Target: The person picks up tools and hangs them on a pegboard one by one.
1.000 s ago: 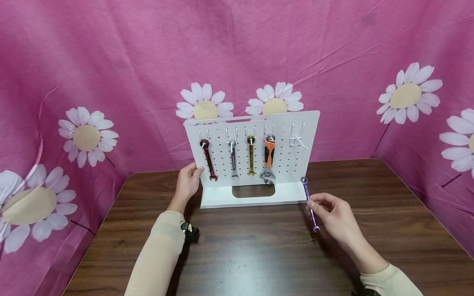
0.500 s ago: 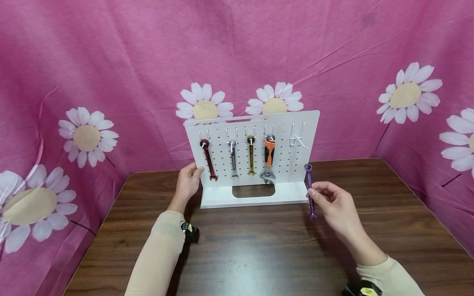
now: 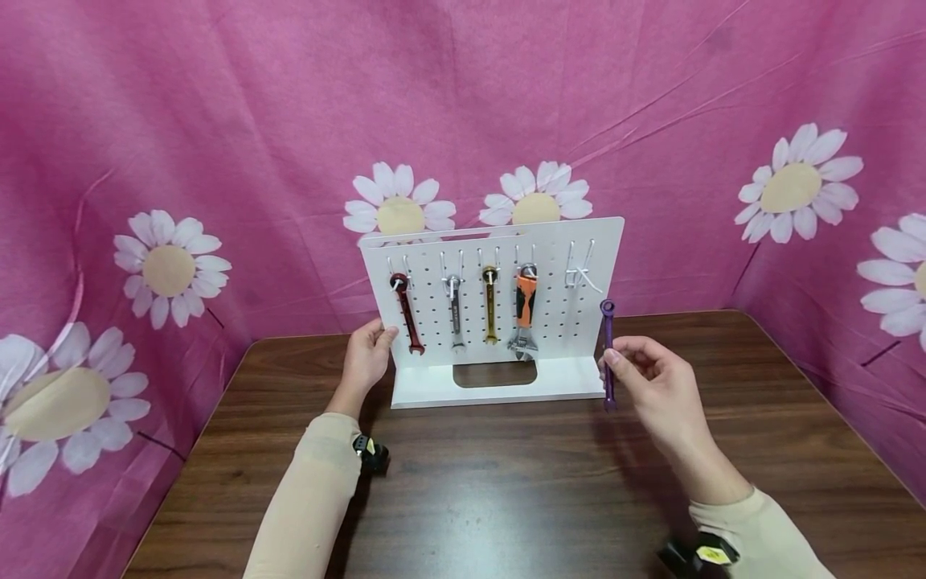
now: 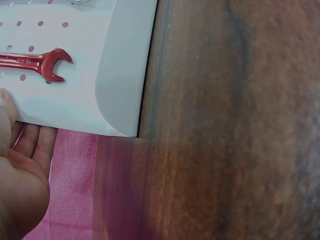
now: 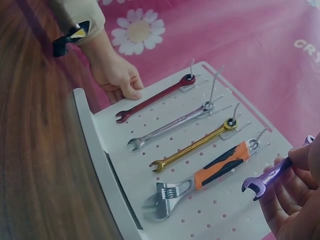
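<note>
A white pegboard stand (image 3: 427,388) stands upright on the table. My left hand (image 3: 366,359) holds its left edge, thumb on the front face and the other fingers behind. Between thumb and fingers, my right hand (image 3: 660,390) pinches a purple combination wrench (image 3: 608,326) upright, ring end up, just off the board's right edge. From hooks on the board hang a red wrench (image 3: 408,316), a silver wrench (image 3: 456,312), a gold wrench (image 3: 491,310) and an orange-and-black-handled adjustable wrench (image 3: 526,301). The rightmost white hook (image 3: 581,276) carries nothing.
The dark wooden table (image 3: 463,490) extends in front of the stand and to both sides. A pink cloth (image 3: 463,96) printed with white daisies hangs behind and at the sides. An oblong cutout pierces the stand's base.
My right hand has raised the purple wrench from beside the base to about mid-height of the board, turning it more upright. The left hand and the stand have stayed in place.
</note>
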Available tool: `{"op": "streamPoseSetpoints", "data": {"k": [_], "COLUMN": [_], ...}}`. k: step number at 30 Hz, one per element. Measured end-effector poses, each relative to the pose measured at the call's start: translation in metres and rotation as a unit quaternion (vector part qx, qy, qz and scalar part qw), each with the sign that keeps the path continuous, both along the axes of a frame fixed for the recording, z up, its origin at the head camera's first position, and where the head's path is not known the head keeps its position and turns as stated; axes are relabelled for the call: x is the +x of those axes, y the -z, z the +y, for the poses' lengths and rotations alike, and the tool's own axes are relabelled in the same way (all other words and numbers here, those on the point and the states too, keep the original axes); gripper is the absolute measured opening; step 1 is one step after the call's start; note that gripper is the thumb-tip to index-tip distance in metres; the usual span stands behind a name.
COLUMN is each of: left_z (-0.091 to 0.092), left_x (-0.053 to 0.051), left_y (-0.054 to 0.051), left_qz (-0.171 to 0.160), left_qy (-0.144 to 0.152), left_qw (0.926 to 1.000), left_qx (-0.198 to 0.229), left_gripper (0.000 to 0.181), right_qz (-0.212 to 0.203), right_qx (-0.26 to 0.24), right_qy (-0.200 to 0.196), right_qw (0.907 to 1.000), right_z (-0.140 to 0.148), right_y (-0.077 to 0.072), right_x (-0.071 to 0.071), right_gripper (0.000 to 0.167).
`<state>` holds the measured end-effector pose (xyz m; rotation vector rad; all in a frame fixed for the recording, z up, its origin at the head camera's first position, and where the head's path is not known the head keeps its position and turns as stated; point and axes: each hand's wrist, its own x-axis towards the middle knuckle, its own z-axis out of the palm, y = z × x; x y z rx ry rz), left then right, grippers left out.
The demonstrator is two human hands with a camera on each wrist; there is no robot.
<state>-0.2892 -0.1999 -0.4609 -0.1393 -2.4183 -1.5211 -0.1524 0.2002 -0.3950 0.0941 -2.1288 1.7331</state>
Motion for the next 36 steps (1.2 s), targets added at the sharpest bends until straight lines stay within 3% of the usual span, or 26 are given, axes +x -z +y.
{"op": "streamPoseSetpoints", "data": {"k": [5, 16, 28, 36], "left_z": [0.000, 0.001, 0.002, 0.001], "left_x": [0.000, -0.001, -0.002, -0.001], "left_y": [0.000, -0.001, 0.000, 0.000], "left_qz": [0.002, 0.002, 0.013, 0.006], "left_qy": [0.001, 0.003, 0.002, -0.001], "left_qw": [1.0000, 1.0000, 0.9997, 1.0000], "left_qx": [0.002, 0.005, 0.020, 0.007], "left_gripper": [0.022, 0.020, 0.019, 0.019], "right_qz": [0.002, -0.004, -0.049, -0.087], "right_qx": [-0.049, -0.079, -0.061, -0.090], "right_qy": [-0.018, -0.043, -0.017, -0.016], "right_qw": [0.9986, 0.9960, 0.9968, 0.9921], "right_z": [-0.001, -0.001, -0.004, -0.006], "right_y": [-0.004, -0.003, 0.001, 0.005], "right_x": [-0.004, -0.015, -0.037, -0.056], "right_gripper": [0.004, 0.005, 0.005, 0.007]}}
